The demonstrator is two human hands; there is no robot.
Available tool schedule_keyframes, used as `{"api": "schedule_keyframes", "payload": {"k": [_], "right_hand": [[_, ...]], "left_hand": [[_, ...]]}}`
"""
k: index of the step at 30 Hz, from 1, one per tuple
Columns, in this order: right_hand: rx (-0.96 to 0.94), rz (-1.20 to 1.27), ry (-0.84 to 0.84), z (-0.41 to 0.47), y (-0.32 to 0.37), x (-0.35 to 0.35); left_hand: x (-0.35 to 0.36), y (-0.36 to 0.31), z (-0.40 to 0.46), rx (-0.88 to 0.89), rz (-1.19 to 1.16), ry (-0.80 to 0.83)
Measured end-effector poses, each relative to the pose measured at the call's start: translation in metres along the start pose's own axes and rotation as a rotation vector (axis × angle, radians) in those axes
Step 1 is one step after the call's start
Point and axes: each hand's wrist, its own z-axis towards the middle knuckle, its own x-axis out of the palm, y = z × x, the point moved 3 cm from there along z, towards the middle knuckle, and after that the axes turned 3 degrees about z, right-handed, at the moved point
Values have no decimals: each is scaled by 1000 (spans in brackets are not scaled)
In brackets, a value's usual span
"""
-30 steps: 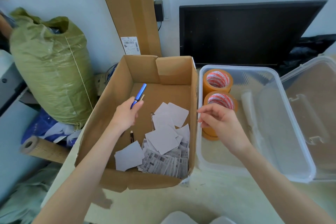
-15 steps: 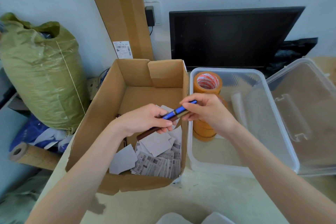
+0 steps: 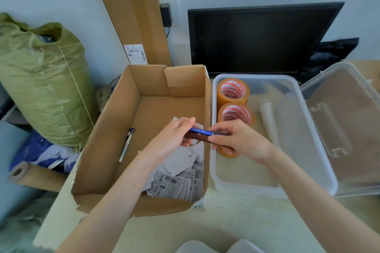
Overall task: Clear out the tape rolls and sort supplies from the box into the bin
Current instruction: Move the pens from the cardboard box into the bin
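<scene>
An open cardboard box (image 3: 107,129) stands left of a clear plastic bin (image 3: 316,150). Over the box's right wall, my left hand (image 3: 170,139) and my right hand (image 3: 238,139) both hold a blue pen (image 3: 200,131) and a dark brown pen (image 3: 197,137) by opposite ends. Another pen (image 3: 126,145) lies against the box's left wall. Loose paper slips and barcode labels (image 3: 181,178) cover the box floor near me. Two orange tape stacks (image 3: 233,92) stand in the bin's left side, next to a white roll (image 3: 267,117).
The bin's clear lid (image 3: 345,125) lies open to the right. A black monitor (image 3: 257,37) leans on the wall behind. A green sack (image 3: 41,80) and a cardboard tube (image 3: 26,174) sit left of the table. A tall carton (image 3: 131,14) stands behind the box.
My left hand carried the blue pen from the box's back left toward the right wall. My right hand came across from the tape stacks and took hold of the pens' other end.
</scene>
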Motion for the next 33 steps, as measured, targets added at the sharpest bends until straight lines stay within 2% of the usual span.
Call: {"api": "schedule_keyframes", "payload": {"k": [4, 7, 9, 11, 13, 16, 19, 21, 27, 30, 33], "right_hand": [[51, -118, 28, 2, 2, 6], [96, -18, -27, 2, -3, 3], [117, 66, -41, 1, -8, 1], [114, 149, -39, 2, -11, 2], [97, 217, -35, 3, -14, 4], [71, 286, -49, 3, -17, 9], [58, 367, -80, 2, -21, 12], [45, 417, -99, 1, -24, 14], [40, 498, -108, -6, -29, 17], [59, 476, -112, -8, -31, 20], [90, 451, -103, -9, -33, 22]], "left_hand": [[-4, 13, 9, 4, 8, -64], [-37, 47, 30, -74, 172, -324], [-70, 84, 47, -245, 403, -450], [-96, 122, 57, -476, 611, -454], [-111, 152, 61, -613, 719, -389], [-109, 181, 62, -650, 792, -297], [-100, 194, 60, -655, 937, -334], [-93, 200, 58, -657, 929, -353], [-92, 201, 56, -721, 536, -352], [-87, 203, 51, -730, 502, -325], [-80, 208, 46, -679, 611, -257]]}}
